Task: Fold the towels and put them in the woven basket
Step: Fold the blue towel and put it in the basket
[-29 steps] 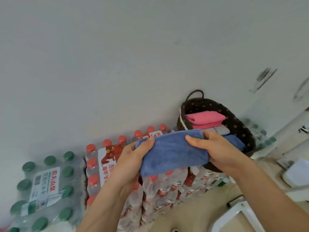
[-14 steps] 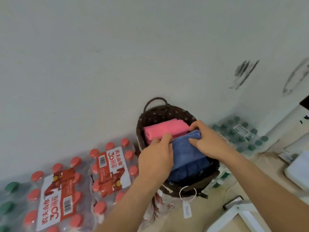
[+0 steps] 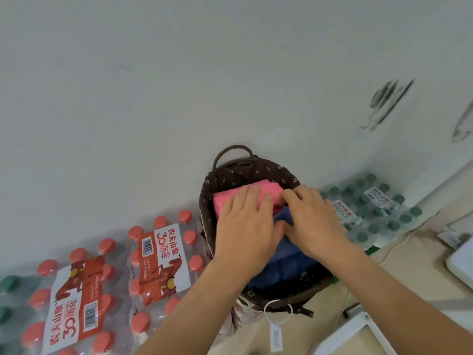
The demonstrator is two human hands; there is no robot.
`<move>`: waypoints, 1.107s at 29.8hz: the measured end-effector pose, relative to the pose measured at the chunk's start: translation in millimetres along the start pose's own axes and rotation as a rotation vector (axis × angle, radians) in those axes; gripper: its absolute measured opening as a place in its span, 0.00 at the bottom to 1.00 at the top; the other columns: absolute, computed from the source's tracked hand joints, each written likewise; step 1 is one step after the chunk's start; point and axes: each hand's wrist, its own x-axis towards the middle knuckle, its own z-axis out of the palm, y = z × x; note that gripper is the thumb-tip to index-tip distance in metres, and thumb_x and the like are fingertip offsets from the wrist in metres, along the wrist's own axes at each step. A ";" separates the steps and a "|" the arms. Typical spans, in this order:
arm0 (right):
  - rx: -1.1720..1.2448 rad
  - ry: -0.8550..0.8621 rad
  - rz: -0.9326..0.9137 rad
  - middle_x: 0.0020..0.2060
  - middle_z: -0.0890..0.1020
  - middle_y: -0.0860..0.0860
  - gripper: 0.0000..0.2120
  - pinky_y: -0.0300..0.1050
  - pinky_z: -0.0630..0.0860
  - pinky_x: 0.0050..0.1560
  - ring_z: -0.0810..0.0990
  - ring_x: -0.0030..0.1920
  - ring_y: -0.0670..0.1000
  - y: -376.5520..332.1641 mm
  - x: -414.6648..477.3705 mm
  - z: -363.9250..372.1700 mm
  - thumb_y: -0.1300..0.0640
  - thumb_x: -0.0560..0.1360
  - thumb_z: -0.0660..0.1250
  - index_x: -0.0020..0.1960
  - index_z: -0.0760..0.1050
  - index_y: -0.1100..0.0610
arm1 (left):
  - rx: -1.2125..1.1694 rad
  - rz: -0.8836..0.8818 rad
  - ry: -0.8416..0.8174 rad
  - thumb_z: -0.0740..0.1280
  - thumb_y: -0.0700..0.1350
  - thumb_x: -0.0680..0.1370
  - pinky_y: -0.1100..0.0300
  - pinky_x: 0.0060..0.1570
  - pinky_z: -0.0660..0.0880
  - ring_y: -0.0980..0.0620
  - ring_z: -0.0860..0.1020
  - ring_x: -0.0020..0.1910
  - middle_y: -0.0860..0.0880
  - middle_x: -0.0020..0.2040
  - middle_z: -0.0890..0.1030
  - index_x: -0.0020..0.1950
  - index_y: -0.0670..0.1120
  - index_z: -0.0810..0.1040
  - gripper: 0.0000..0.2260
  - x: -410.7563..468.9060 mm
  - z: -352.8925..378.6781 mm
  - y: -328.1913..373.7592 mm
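A dark brown woven basket (image 3: 238, 172) with a flowered lining and a loop handle stands against the wall. Inside it lie a folded pink towel (image 3: 225, 199) at the back and a folded blue towel (image 3: 284, 265) in front of it. My left hand (image 3: 245, 226) lies flat with straight fingers over the pink towel and the blue towel's left part. My right hand (image 3: 312, 221) presses down on the blue towel, fingers pointing toward the pink one. Much of both towels is hidden under my hands.
Shrink-wrapped packs of red-capped water bottles (image 3: 158, 260) lie left of the basket, green-capped packs (image 3: 371, 208) to its right. A white tag (image 3: 276, 336) hangs from the basket's near side. A white frame (image 3: 358, 334) and a white box (image 3: 460, 262) sit at the right.
The blue towel went from held in the air between both hands into the basket. Both hands now press flat on the towels, and the view has swung toward the basket.
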 end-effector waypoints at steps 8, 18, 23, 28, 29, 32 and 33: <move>0.736 -0.220 0.379 0.72 0.66 0.49 0.35 0.45 0.63 0.69 0.66 0.71 0.51 40.1 1.2 16.1 0.48 0.76 0.65 0.77 0.52 0.50 | 0.010 -0.068 -0.501 0.34 0.70 0.70 0.31 0.68 0.42 0.39 0.41 0.77 0.45 0.79 0.40 0.77 0.57 0.37 0.37 0.0 33.3 -8.7; 0.579 -0.084 0.363 0.55 0.81 0.53 0.15 0.49 0.73 0.55 0.78 0.55 0.57 35.0 5.8 22.2 0.56 0.78 0.58 0.64 0.71 0.50 | 0.115 -0.081 -0.604 0.39 0.65 0.78 0.28 0.65 0.38 0.39 0.38 0.76 0.47 0.79 0.38 0.76 0.57 0.34 0.29 10.5 44.6 -10.3; 0.697 -0.108 0.337 0.51 0.77 0.44 0.19 0.42 0.69 0.50 0.76 0.52 0.48 28.8 -4.8 10.0 0.47 0.76 0.65 0.66 0.66 0.46 | 0.112 -0.042 -0.438 0.40 0.63 0.76 0.32 0.67 0.45 0.42 0.54 0.76 0.45 0.78 0.56 0.77 0.56 0.50 0.31 5.4 26.4 1.3; 0.598 -0.120 0.350 0.56 0.78 0.50 0.27 0.47 0.72 0.50 0.77 0.57 0.55 28.2 -4.5 10.6 0.48 0.75 0.66 0.71 0.60 0.48 | 0.060 0.242 -0.124 0.55 0.56 0.77 0.34 0.69 0.58 0.48 0.72 0.67 0.49 0.67 0.76 0.66 0.51 0.75 0.21 4.4 9.5 0.1; 0.577 -0.127 0.357 0.60 0.78 0.51 0.30 0.48 0.73 0.53 0.77 0.59 0.56 28.9 -4.1 12.1 0.47 0.75 0.66 0.73 0.58 0.48 | 0.063 0.265 -0.173 0.54 0.57 0.77 0.34 0.69 0.56 0.47 0.69 0.70 0.47 0.70 0.72 0.69 0.51 0.72 0.23 -1.1 8.4 -1.2; 0.563 -0.137 0.377 0.63 0.77 0.53 0.32 0.51 0.73 0.58 0.76 0.60 0.56 29.7 -3.6 15.9 0.46 0.74 0.67 0.74 0.58 0.48 | 0.096 0.206 -0.460 0.44 0.66 0.77 0.33 0.70 0.45 0.44 0.48 0.78 0.47 0.79 0.48 0.78 0.59 0.45 0.30 -18.6 15.3 -8.6; 0.567 -0.140 0.377 0.63 0.77 0.53 0.32 0.51 0.74 0.57 0.76 0.60 0.56 29.8 -3.7 16.6 0.46 0.74 0.68 0.73 0.59 0.48 | 0.107 0.177 -0.544 0.41 0.68 0.76 0.33 0.70 0.41 0.45 0.41 0.78 0.48 0.79 0.41 0.76 0.60 0.37 0.31 -21.0 19.3 -10.8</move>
